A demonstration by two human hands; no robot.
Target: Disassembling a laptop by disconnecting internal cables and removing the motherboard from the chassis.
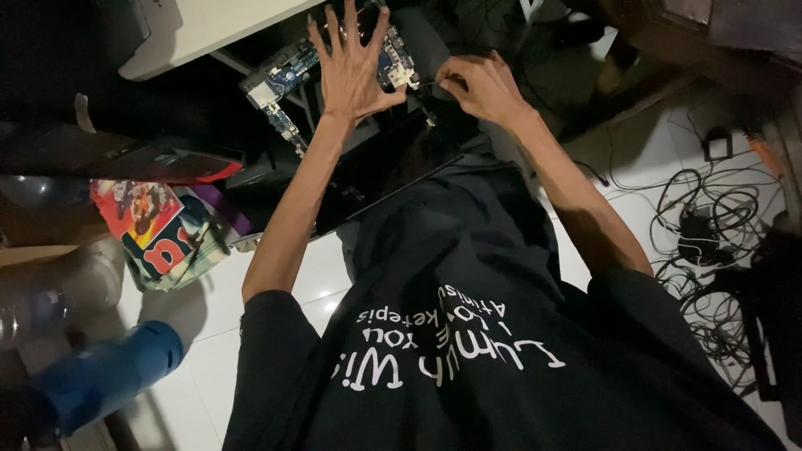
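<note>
A blue circuit board (280, 83) lies on a black laptop shell (384, 171) resting across my lap. My left hand (351, 67) is spread flat with its fingers apart, pressing on the board's middle. My right hand (476, 83) is just to the right of the board, its fingertips pinched on a thin dark item (426, 88) at the board's right edge. The light is too dim to tell whether that item is a cable or a slim tool. My black printed shirt fills the lower part of the view.
A tangle of black cables (710, 225) lies on the white tiled floor at right. At left are a colourful printed bag (159, 230), a clear plastic bottle (58, 288) and a blue cylinder (109, 376). A white tabletop (209, 25) is at top left.
</note>
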